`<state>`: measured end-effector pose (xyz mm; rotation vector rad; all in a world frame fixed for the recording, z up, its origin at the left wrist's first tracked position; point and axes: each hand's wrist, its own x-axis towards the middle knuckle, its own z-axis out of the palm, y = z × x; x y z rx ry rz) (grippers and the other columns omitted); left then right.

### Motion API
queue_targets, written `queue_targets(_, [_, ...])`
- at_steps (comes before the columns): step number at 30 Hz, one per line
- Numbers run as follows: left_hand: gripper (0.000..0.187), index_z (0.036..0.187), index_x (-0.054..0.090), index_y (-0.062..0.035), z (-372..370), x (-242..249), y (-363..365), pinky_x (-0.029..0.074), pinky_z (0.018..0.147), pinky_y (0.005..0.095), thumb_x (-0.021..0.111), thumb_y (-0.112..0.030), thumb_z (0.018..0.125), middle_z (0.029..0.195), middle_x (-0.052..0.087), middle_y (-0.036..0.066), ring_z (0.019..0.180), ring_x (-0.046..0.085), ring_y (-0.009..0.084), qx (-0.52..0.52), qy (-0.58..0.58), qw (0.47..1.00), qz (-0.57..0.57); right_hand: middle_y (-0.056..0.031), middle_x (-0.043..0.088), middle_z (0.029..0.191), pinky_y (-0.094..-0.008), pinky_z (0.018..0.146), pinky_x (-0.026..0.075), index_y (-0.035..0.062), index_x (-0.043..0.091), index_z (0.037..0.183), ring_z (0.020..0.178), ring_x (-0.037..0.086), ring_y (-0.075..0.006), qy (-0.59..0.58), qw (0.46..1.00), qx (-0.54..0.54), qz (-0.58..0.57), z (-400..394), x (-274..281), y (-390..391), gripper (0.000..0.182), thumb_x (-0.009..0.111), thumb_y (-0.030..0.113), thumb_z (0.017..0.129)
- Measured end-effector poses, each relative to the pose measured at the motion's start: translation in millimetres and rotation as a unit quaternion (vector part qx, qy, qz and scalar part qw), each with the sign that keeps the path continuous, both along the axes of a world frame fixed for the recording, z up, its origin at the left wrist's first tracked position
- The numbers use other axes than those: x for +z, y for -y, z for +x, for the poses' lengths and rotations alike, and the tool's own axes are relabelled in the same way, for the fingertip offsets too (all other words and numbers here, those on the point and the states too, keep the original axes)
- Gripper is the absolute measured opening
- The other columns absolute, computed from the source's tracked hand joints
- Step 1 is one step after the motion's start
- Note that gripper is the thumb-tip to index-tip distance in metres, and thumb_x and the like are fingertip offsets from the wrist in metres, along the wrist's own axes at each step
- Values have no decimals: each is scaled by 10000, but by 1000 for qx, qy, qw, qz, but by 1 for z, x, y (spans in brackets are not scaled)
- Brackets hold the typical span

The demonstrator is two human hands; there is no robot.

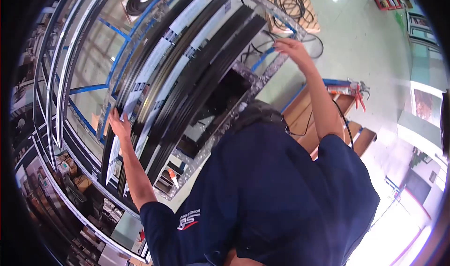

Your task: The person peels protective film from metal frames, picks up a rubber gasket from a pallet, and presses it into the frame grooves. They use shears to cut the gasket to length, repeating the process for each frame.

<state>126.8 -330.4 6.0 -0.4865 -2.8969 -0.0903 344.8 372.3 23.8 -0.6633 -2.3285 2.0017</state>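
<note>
Long dark profiles, several with white film strips along them, lie side by side on a metal frame rack in front of me. At the left edge of the bundle is my left hand, its thumb and fingers apart and touching the outermost film-covered profile. My right hand is raised over the far right corner of the rack. Its fingers are stretched out and nothing shows in them. Black cable lies below and beside that hand.
A coiled black cable lies on a wooden board beyond the rack. Right of me, a caulking gun rests on a wooden cart. Large frames stand at the left. An orange-tipped tube sits near the rack's lower end.
</note>
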Motion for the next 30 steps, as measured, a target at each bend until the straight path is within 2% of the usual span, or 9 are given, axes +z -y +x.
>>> queue_targets(3, [495,1277,596,42,1,-1,-2,426,1028,450,711,-141,832,1293,562,178,1211,504,389,2,-10,1000,-3,-73,730,1053,-237,755,510,-37,660,1205,872,685,-132,82,990,-114,-2,67,-14,-9,400,660,267,945])
queue_targets(7, [504,1295,590,20,-1,-7,6,424,1022,454,704,-166,841,1317,559,178,1198,511,403,-35,-43,998,-10,-71,723,1094,-258,764,517,-31,650,1231,912,689,-138,152,982,-89,-70,119,-49,29,421,646,286,954])
queue_targets(11, [533,1331,574,17,-13,-27,32,397,1068,476,694,-161,842,1368,541,239,1245,515,412,-35,-3,999,-12,-91,707,1136,-272,790,547,-29,623,1271,937,697,-144,186,981,-50,-35,165,-72,53,449,643,291,956])
queue_targets(14, [543,1345,559,29,-23,-40,45,399,1056,471,679,-158,849,1377,526,235,1233,508,424,-55,-26,998,-11,-119,708,1112,-271,753,552,-34,607,1287,928,700,-164,131,970,-190,-83,202,-58,53,444,668,247,948])
queue_targets(18, [591,1380,505,31,-22,-30,41,379,1073,474,657,-155,840,1392,495,230,1263,468,426,-60,-10,998,-29,-95,704,1094,-281,743,551,-41,551,1333,899,691,-167,13,894,-440,-87,261,-44,4,487,663,240,952])
queue_targets(21, [632,1372,489,59,-21,-30,36,357,1087,494,634,-83,774,1395,472,255,1284,423,464,-27,-1,999,-27,-116,695,1014,-289,732,556,-17,581,1255,855,693,-200,-111,777,-609,-114,304,-15,-28,387,648,196,939])
queue_targets(23, [633,1360,497,59,-16,-17,25,362,1081,491,666,-92,769,1384,482,243,1262,448,455,-1,25,999,-25,-121,687,955,-282,637,540,-39,594,1191,792,671,-187,-190,707,-670,-125,338,-21,-59,306,601,105,921])
queue_targets(27, [650,1366,501,41,-12,2,0,413,1058,480,707,-134,775,1422,475,208,1277,472,419,81,83,992,-50,-137,687,938,-273,583,511,-33,624,1096,709,652,-192,-249,583,-768,-95,394,-37,-131,239,594,134,927])
queue_targets(30, [699,1406,473,25,-7,11,-14,436,1060,464,730,-193,793,1518,408,185,1339,453,392,145,124,977,-91,-168,678,1027,-312,620,539,-46,597,1126,783,670,-234,-298,570,-759,-106,425,-30,-184,297,608,175,929])
